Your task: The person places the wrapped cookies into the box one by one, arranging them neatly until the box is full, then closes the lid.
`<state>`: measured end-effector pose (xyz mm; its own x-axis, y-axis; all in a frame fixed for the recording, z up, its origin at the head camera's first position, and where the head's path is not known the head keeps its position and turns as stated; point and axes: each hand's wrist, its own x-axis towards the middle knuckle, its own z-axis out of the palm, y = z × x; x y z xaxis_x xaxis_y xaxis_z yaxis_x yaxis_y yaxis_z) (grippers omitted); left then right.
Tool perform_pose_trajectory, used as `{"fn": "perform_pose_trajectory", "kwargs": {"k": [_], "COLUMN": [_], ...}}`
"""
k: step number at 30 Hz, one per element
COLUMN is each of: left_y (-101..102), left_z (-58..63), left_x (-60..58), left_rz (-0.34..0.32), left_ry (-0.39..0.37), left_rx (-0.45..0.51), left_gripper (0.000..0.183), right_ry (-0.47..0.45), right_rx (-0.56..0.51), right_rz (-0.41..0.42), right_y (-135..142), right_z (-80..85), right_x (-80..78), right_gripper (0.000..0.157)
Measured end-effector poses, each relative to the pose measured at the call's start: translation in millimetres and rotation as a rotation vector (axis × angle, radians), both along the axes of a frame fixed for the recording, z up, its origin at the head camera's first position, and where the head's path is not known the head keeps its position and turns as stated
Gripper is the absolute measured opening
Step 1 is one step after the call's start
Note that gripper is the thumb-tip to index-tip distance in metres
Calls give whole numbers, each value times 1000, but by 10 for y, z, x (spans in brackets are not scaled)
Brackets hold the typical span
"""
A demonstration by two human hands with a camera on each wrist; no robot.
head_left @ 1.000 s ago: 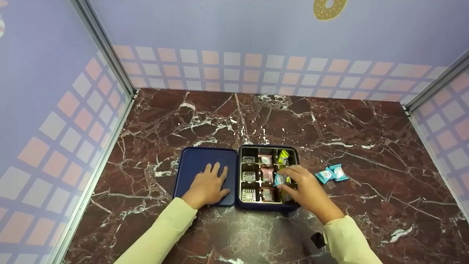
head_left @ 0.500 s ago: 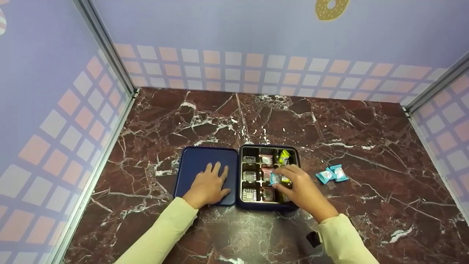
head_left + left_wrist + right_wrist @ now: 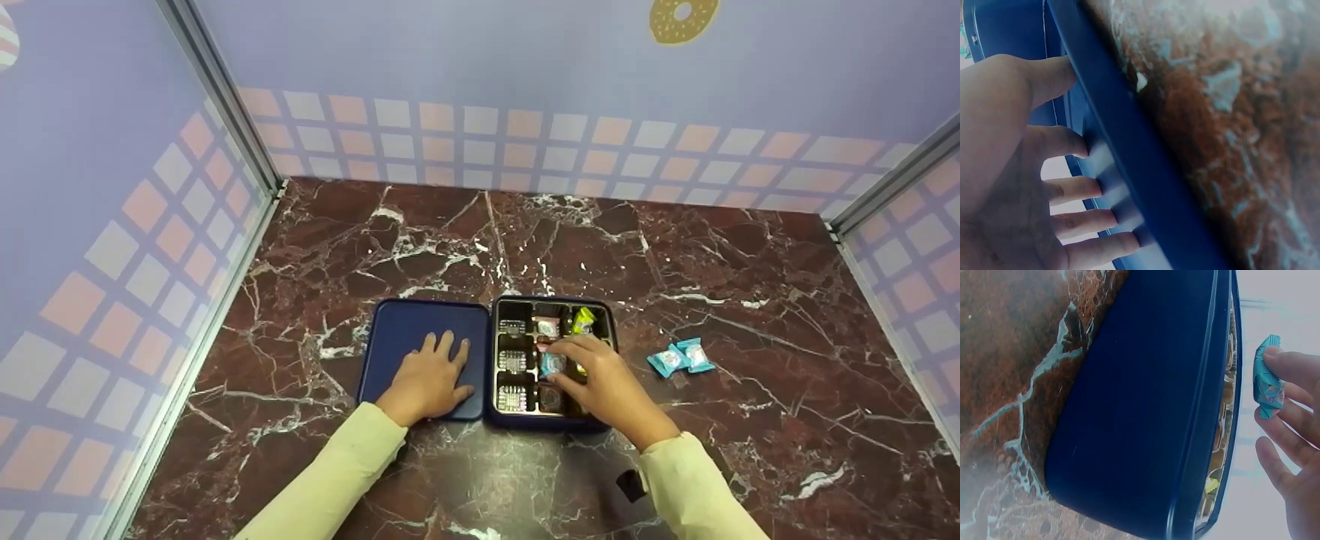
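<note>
My right hand (image 3: 606, 384) pinches a blue-wrapped candy (image 3: 553, 364) between thumb and fingers, over the middle column of an open navy box (image 3: 551, 424). In the right wrist view that candy (image 3: 1268, 385) hangs above the box's rim. The box has a gold-edged insert with several compartments. Pink-wrapped candies (image 3: 547, 325) sit in the middle column, partly hidden by the hand, and a green-wrapped candy (image 3: 583, 320) lies at the back right. My left hand (image 3: 426, 381) rests with spread fingers on the navy lid (image 3: 390, 337); its fingertips touch the lid's surface in the left wrist view.
Two more blue-wrapped candies (image 3: 681, 357) lie side by side on the marble-patterned table (image 3: 787, 315), right of the box. Upright panels with a tile pattern (image 3: 480, 120) close off the back and both sides. A small dark object (image 3: 631, 486) is by the right sleeve.
The right hand has carried the blue-wrapped candy leftward, from the box's right column to over its middle column. The left hand stays on the lid.
</note>
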<state>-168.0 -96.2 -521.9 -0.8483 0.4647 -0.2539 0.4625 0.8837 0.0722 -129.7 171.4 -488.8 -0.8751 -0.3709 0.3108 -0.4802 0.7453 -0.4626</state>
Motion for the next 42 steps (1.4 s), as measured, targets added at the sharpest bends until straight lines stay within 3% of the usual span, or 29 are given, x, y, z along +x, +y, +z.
{"fn": "perform_pose_trajectory", "kwargs": {"k": [16,24,34,38,42], "left_y": [0,2,3,1,0], "left_z": [-10,-12,7,-10,-19], "left_x": [-4,-18,-3,-5,0], "left_rz": [-8,-16,-8,-4,-2], "left_ry": [4,1,3,1,2], "left_rx": [-15,-10,0,3,3], "left_gripper": [74,75,74,74,74], "right_ry": [-13,-73,-63,-68,-9], "right_rx": [2,2,-56,-28,22], "right_rz": [10,4,16,-5,-1], "right_y": [-104,-169,-242,-275,-298], "right_z": [-18,-9,-38,-46,-59], "right_x": [-46,-76,-101,-104,-124], "right_gripper": [33,34,30,31,32]}}
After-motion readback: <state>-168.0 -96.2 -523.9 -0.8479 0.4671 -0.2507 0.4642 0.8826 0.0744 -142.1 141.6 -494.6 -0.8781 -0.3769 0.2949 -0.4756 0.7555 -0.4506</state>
